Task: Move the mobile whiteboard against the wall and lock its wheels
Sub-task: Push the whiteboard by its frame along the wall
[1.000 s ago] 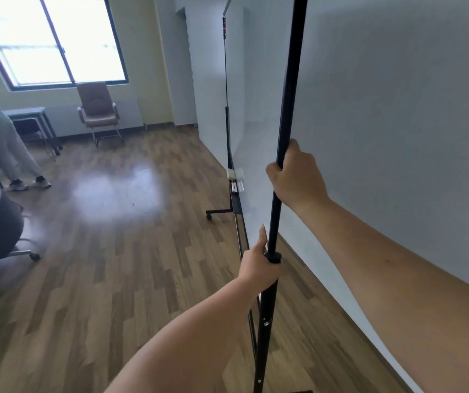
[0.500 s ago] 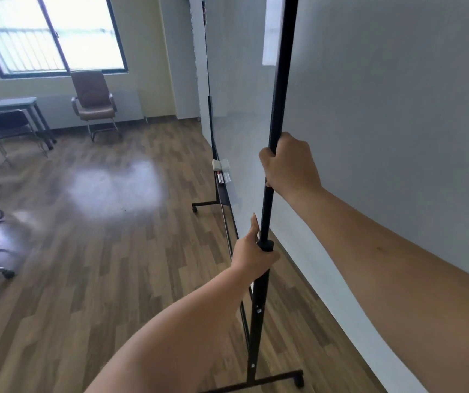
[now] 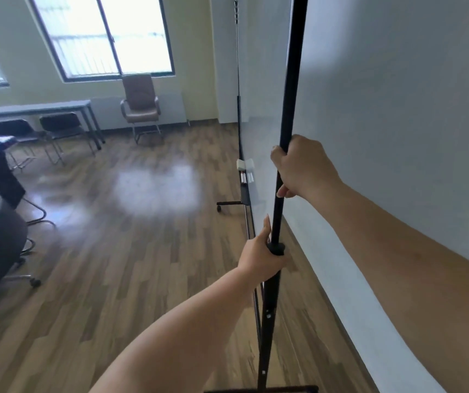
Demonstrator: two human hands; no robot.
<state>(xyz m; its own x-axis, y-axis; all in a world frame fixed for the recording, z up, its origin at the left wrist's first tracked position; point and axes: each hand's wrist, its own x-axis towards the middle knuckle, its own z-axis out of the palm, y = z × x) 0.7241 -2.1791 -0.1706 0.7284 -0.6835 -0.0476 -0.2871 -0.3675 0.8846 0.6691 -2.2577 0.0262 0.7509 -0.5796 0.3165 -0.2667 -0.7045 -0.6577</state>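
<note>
A: Whiteboard (image 3: pixel 267 131) — where did it stand?
B: Edge-on to the camera, close alongside the wall (image 3: pixel 397 109) on the right; whether it touched the wall I could not tell.
A: And the hands?
B: Both on the near black post (image 3: pixel 291 80). The right hand (image 3: pixel 302 170) was clenched around it higher up; the left hand (image 3: pixel 261 258) was wrapped around it lower down, at a black collar, thumb pointing up along the post.
A: The base?
B: One foot bar (image 3: pixel 261 389) lay at the bottom edge. The far foot's wheel (image 3: pixel 218 207) sat on the wood floor (image 3: pixel 131 265).
A: Anything on the board?
B: An eraser (image 3: pixel 241 165) and markers (image 3: pixel 243 177) on its tray.
A: Behind?
B: A brown chair (image 3: pixel 140 104) under the window (image 3: pixel 105 35).
</note>
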